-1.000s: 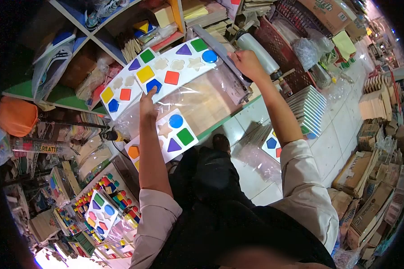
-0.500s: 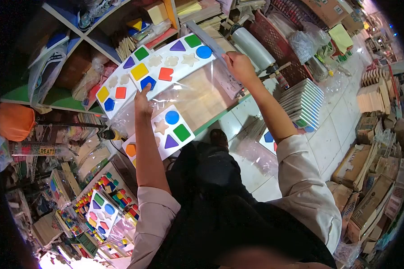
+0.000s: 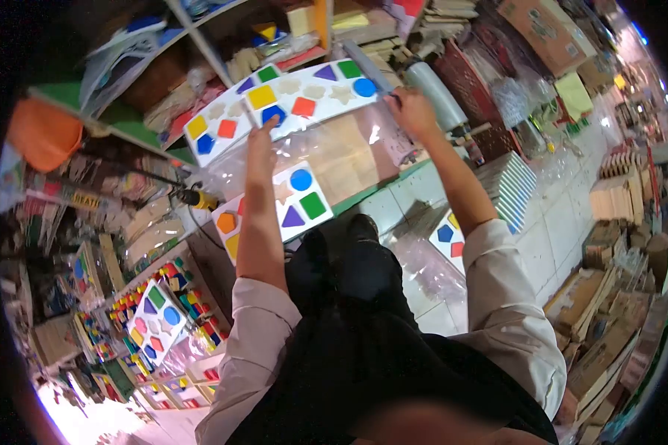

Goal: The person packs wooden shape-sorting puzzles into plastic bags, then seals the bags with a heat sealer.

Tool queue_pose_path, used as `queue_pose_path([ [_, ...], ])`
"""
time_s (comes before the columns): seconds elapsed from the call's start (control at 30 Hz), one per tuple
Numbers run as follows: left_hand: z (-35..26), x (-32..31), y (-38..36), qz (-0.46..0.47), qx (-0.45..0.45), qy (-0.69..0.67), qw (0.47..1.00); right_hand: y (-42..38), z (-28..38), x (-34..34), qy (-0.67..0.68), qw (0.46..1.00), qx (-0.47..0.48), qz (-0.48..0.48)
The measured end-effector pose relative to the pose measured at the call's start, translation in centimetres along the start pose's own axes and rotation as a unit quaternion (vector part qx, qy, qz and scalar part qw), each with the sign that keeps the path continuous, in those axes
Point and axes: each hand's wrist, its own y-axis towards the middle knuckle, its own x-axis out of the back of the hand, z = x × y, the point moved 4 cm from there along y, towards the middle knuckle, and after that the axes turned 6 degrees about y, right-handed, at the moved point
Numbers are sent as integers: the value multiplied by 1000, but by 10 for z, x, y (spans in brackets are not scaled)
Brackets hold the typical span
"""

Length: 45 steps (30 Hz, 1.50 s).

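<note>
My left hand (image 3: 260,152) is at the near edge of a long white board (image 3: 319,113), one digit over a blue pentagon (image 3: 273,116). Its other fingers are partly hidden, and it looks closed on the edge. Coloured shapes and pale star and flower shapes sit on the board; a similar white board (image 3: 223,150) adjoins it on the left. My right hand (image 3: 416,113) is closed at the near end of a grey bar (image 3: 369,67), beside the board's right end. Clear plastic film (image 3: 234,178) lies along the boards' near edge.
Nearer me, another shape board (image 3: 278,215) lies on a wooden surface (image 3: 341,159). Shelving (image 3: 200,44) stands behind. A plastic film roll (image 3: 434,96) and red crate (image 3: 482,96) are at the right. On the floor are stacked boards (image 3: 503,185) and cardboard (image 3: 608,348).
The camera view has shifted, so the boards appear farther right. My left hand stays at the board's near edge and my right hand at the bar's end.
</note>
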Motion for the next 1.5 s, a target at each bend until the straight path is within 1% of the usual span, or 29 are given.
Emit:
queue_pose_path([
  [0.07, 9, 13, 23, -40, 8, 11, 999, 15, 15, 17, -153, 985, 82, -17],
  [0.1, 3, 21, 25, 37, -27, -40, 998, 22, 28, 24, -169, 976, 119, -62],
  [0.13, -2, 44, 26, 26, -29, -42, 998, 28, 47, 31, -183, 965, 155, -108],
  [0.2, -12, 83, 25, 19, -5, -5, 1000, 38, 74, 26, -164, 964, 185, -100],
  [0.23, -35, 88, -6, -5, 9, -12, 1000, 45, 80, 12, -62, 986, 153, -29],
  [0.27, -26, 109, 13, 46, -11, -99, 994, 53, 87, -3, 41, 991, 118, 42],
  [0.3, -34, 121, 9, 49, -1, -84, 995, 59, 94, -22, 42, 991, 120, 42],
  [0.37, -41, 144, 10, 45, 8, -71, 996, 66, 97, -84, -3, 979, 64, 191],
  [0.4, -40, 155, 19, 42, 5, 2, 999, 72, 102, -101, -2, 979, 69, 194],
  [0.47, -41, 166, 30, 34, 5, 74, 997, 75, 106, -138, 32, 948, -6, 318],
  [0.5, -50, 176, 34, -60, -67, 331, 939, 75, 111, -146, 65, 947, -8, 313],
  [0.53, -58, 181, 33, -147, -132, 561, 804, 77, 115, -153, 66, 946, -5, 317],
  [0.57, -49, 185, 33, -154, -166, 649, 726, 80, 116, -160, 61, 943, -26, 325],
  [0.6, -42, 190, 34, -156, -162, 649, 727, 83, 116, -168, 57, 940, -47, 334],
  [0.63, -34, 189, 37, -64, -173, 636, 749, 85, 119, -170, 31, 969, 2, 246],
  [0.67, -26, 188, 40, 28, -183, 616, 765, 88, 117, -174, 32, 968, 3, 248],
  [0.8, -47, 192, 68, 10, -141, 657, 740, 95, 125, -161, -8, 960, 7, 281],
  [0.83, -58, 188, 65, 20, -194, 670, 716, 92, 128, -158, -6, 964, 24, 264],
  [0.87, -54, 189, 64, 21, -192, 670, 717, 90, 132, -156, -4, 968, 41, 246],
  [0.93, -47, 195, 62, 17, -275, 585, 763, 82, 125, -181, -21, 967, 16, 255],
  [1.0, -40, 196, 73, 21, -227, 601, 766, 80, 117, -192, -38, 964, -9, 263],
  [1.07, -43, 186, 71, 1, -265, 610, 747, 84, 111, -187, 36, 969, -33, 242],
  [1.1, -41, 183, 69, 4, -263, 611, 746, 83, 104, -186, 55, 968, 6, 244],
  [1.17, -39, 176, 61, 27, -302, 542, 784, 76, 89, -196, 62, 974, -11, 218],
  [1.23, -42, 167, 61, 6, -262, 591, 763, 78, 85, -195, 68, 979, -27, 190],
  [1.3, -40, 164, 59, -17, -222, 638, 737, 85, 93, -195, 130, 974, 45, 180],
  [1.37, -41, 164, 52, -19, -301, 565, 768, 87, 92, -189, 159, 969, 33, 187],
  [1.47, -35, 166, 51, -27, -351, 477, 805, 77, 90, -193, 199, 963, -4, 182],
  [1.5, -38, 159, 51, -16, -376, 499, 781, 73, 86, -197, 211, 962, -32, 168],
])
